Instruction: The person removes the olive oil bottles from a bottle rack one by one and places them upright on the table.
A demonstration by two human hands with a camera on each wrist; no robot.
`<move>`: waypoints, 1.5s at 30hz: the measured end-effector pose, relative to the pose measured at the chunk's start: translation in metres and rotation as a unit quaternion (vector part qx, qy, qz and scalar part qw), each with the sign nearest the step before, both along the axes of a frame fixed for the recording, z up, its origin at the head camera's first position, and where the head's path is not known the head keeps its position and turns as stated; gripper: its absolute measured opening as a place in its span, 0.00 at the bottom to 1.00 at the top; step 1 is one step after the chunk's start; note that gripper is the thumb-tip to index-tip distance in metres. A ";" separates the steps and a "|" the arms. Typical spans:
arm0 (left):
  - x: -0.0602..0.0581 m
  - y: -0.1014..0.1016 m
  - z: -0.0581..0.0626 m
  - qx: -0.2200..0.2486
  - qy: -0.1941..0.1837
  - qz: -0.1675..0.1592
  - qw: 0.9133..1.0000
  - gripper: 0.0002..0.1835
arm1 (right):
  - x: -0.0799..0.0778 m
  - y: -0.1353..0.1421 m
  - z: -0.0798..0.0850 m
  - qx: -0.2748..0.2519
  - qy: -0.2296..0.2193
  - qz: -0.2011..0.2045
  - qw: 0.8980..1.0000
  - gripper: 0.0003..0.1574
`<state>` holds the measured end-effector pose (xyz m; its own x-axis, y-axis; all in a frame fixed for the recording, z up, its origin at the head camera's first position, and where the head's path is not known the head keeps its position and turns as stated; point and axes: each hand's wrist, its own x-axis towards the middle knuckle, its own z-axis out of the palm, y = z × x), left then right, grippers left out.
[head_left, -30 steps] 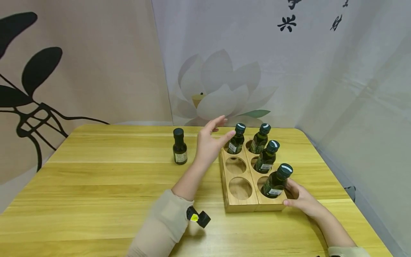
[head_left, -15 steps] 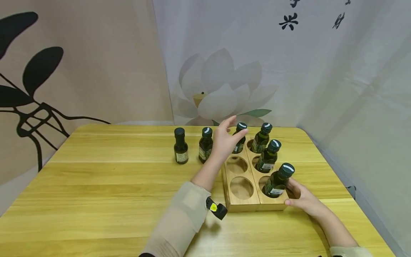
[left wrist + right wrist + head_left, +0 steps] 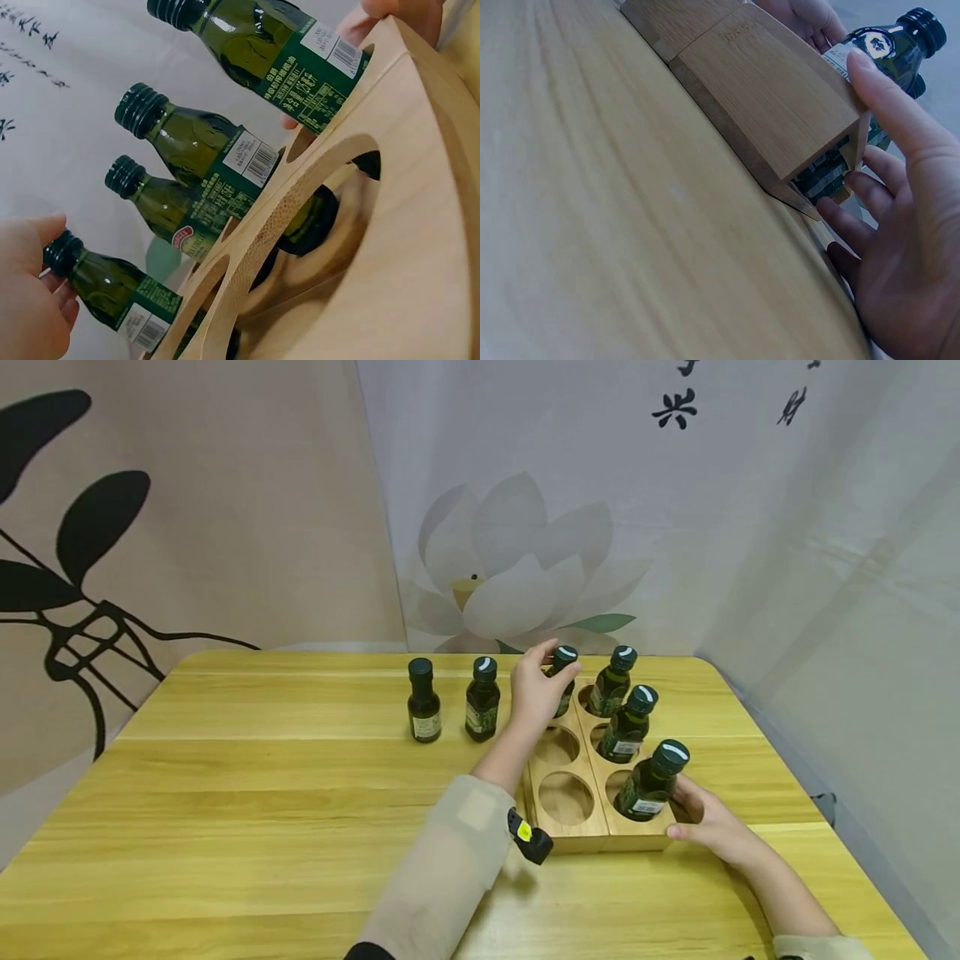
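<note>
My left hand (image 3: pixel 534 700) pinches the dark green cap of a small olive oil bottle (image 3: pixel 124 289), which stands in the far left hole of the wooden bottle rack (image 3: pixel 564 844). Thumb and fingers lie on either side of that cap in the left wrist view. My right hand (image 3: pixel 711 828) grips the rack's near right corner, thumb at the front and fingers round the side. Along the right row stand a near bottle (image 3: pixel 647 785), a middle bottle (image 3: pixel 626 727) and a far bottle (image 3: pixel 610 685). Two left-row holes hold nothing.
Left of the rack, a green olive oil bottle (image 3: pixel 482 702) and a slimmer dark bottle (image 3: pixel 424 703) stand upright on the wooden table (image 3: pixel 225 810). A printed cloth (image 3: pixel 300 510) hangs behind the table's back edge.
My left hand has moved right, from beside the rack to the far left bottle, and its fingers have closed on the cap. The olive oil bottle behind that arm is uncovered. My right hand stays put.
</note>
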<state>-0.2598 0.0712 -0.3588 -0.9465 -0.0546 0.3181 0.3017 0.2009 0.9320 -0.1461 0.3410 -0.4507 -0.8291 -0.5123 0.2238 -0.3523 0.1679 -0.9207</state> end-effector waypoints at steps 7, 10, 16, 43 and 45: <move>-0.003 0.006 -0.002 0.010 0.021 0.021 1.000 0.19 | 0.002 0.002 -0.001 0.008 -0.001 -0.011 1.000 0.46; -0.004 0.007 -0.002 0.002 0.027 0.023 0.999 0.18 | 0.003 0.002 -0.001 0.008 -0.004 -0.015 1.000 0.46; -0.003 0.006 0.002 -0.007 0.035 0.021 0.999 0.19 | 0.003 0.000 0.001 0.006 -0.010 -0.013 1.000 0.46; 0.019 -0.034 0.081 0.009 0.161 -0.031 0.986 0.18 | 0.002 -0.001 0.002 0.004 -0.009 -0.005 1.000 0.45; 0.020 -0.039 0.086 0.012 0.164 -0.033 0.986 0.18 | 0.002 -0.002 0.003 0.004 -0.006 -0.004 1.000 0.46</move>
